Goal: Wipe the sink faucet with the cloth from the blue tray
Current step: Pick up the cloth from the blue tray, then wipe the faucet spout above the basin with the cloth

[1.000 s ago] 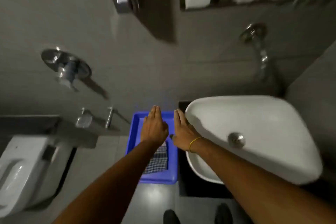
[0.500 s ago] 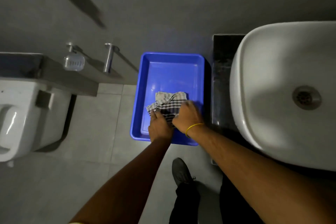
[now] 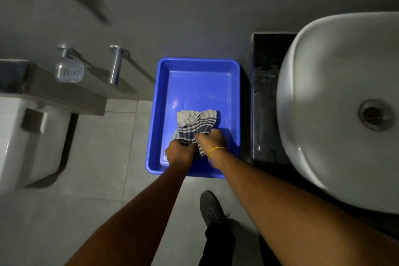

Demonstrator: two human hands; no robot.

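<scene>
A blue tray point(image 3: 195, 66) sits on the floor against the wall, left of the sink. Inside it lies a checked grey-and-white cloth point(image 3: 195, 122), bunched up at its near end. My left hand point(image 3: 180, 152) and my right hand point(image 3: 212, 139) are side by side over the tray's near half, both closed on the near edge of the cloth. A yellow band circles my right wrist. The white sink basin point(image 3: 336, 101) fills the right side, its drain showing. The faucet is out of view.
A black stone counter point(image 3: 267, 97) carries the basin. A white toilet point(image 3: 19, 140) stands at the left under a grey ledge, with a soap holder point(image 3: 69, 72) and a metal peg point(image 3: 115, 63) on the wall. My shoe point(image 3: 210, 206) rests on the tiled floor.
My view dropped from the wall and faucet down to the floor tray. Both hands went from flat above the tray to gripping the cloth, which is bunched and lifted at its near edge.
</scene>
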